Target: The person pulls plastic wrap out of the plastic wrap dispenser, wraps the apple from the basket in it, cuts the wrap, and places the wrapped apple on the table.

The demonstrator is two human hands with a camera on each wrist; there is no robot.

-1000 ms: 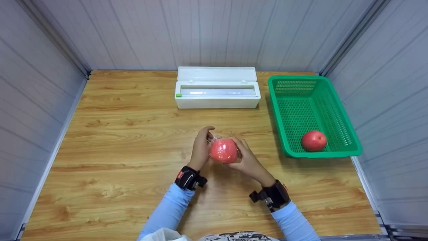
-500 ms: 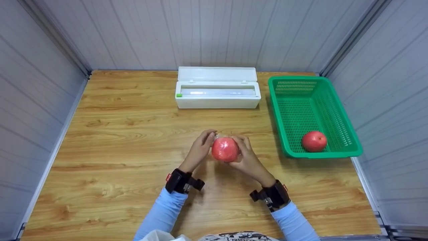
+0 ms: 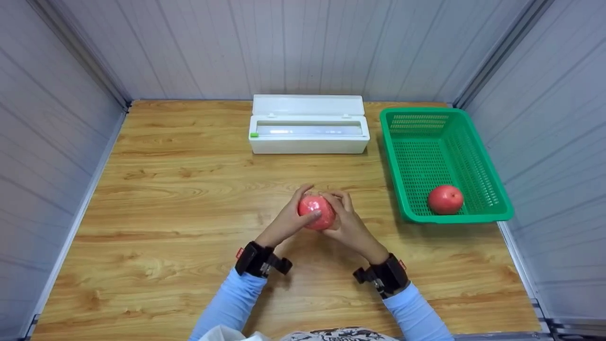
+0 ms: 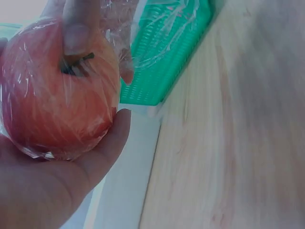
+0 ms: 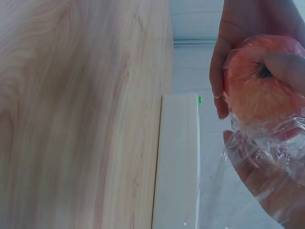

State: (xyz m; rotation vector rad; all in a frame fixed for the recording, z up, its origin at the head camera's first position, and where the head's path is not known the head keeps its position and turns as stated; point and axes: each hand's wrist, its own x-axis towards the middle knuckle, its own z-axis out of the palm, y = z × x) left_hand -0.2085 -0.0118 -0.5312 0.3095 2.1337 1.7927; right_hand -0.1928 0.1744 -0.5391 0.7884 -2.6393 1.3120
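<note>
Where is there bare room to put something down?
Widest: table between left wall and left hand. The basket is also bare behind its apple. It's crowded around the held apple and in the narrow gap between box and basket.

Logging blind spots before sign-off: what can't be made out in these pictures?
Head view: the right side of the held apple, behind the right hand; part of its front, under the left hand.
Head view: whether the second apple is wrapped; too small to tell.
Left wrist view: part of the green basket, cut off by the top edge.
Right wrist view: one end of the white box, cut off by the bottom edge.
</note>
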